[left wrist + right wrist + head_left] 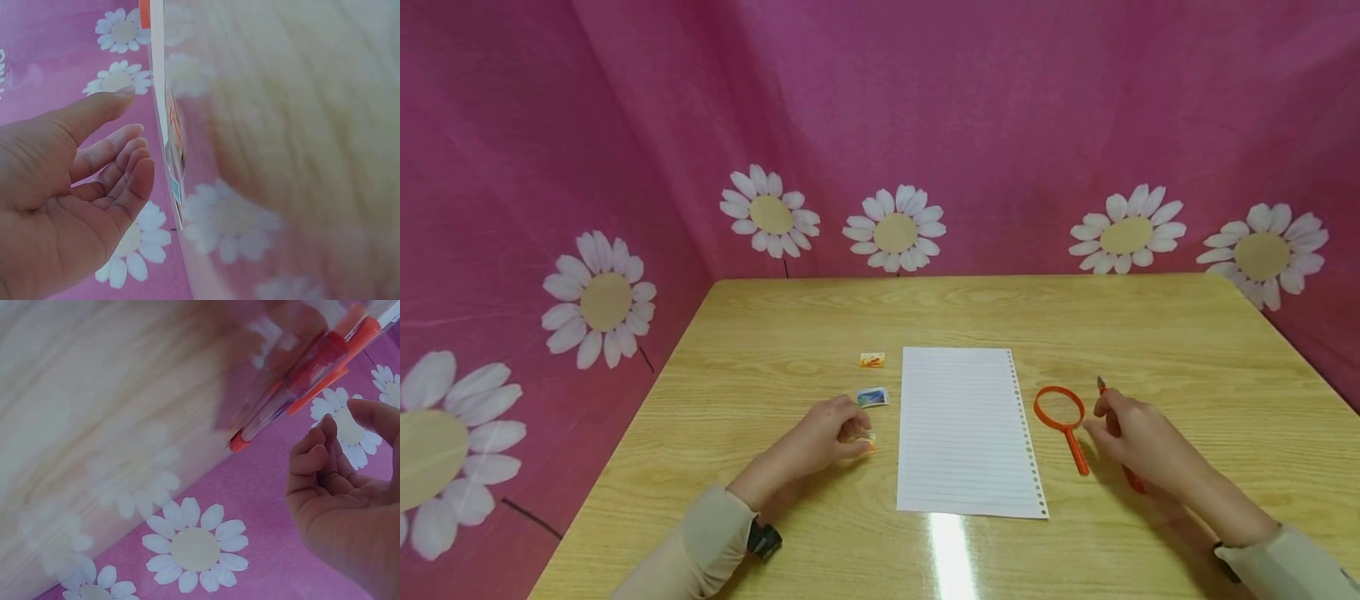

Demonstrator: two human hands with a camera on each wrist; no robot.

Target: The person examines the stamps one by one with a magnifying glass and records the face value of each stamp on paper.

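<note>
My left hand [823, 433] hovers low over the table with loosely curled fingers and nothing between them. It partly covers the nearest of three small stamp-like pictures [871, 442]. Beyond it lie a blue picture [872, 397] and a yellow-orange picture [872, 360]. To the right, my right hand [1142, 433] is poised above a slim pen [265, 411] with a clear barrel and red parts, hiding its middle in the head view. The right fingers are relaxed and hold nothing. Just left of that hand lies a magnifying glass [1077, 454] with a red rim.
A lined white sheet [966, 429] with punched holes down its right edge lies between the hands. The wooden table [790, 325] is bordered by a pink cloth [985, 108] with daisies at the back and sides. Light glares off the table below the sheet.
</note>
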